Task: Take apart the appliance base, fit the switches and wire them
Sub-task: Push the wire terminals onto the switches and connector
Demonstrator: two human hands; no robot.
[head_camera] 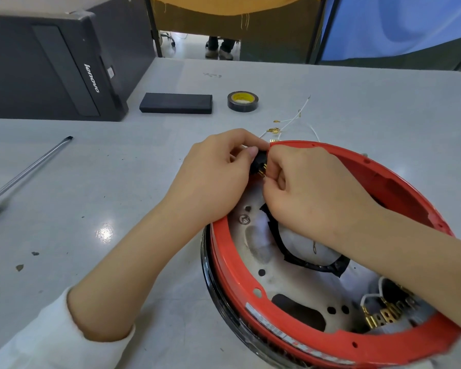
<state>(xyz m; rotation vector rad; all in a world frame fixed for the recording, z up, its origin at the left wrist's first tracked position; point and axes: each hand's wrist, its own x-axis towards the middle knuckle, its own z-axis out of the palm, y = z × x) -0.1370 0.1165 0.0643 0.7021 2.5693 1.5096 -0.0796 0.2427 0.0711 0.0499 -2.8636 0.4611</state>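
Both hands meet at the far rim of the red base [250,296]: left hand [218,169] pinches the black switch [260,162], right hand [304,182] curls onto its brass terminals; "lenovo" reads on the black PC [51,67], tape [242,101] beyond

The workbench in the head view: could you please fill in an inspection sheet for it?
Surface: grey worktop, scuffed, small dark specks.
Job's things: round red-rimmed appliance base, open; small black switch at its rim.
Clutter: long-shafted screwdriver, flat black box, roll of black tape.
Hands: left hand and right hand both pinch the switch.
Cables: loose white wires with brass terminals.
Surroundings: black computer tower, blue screen.
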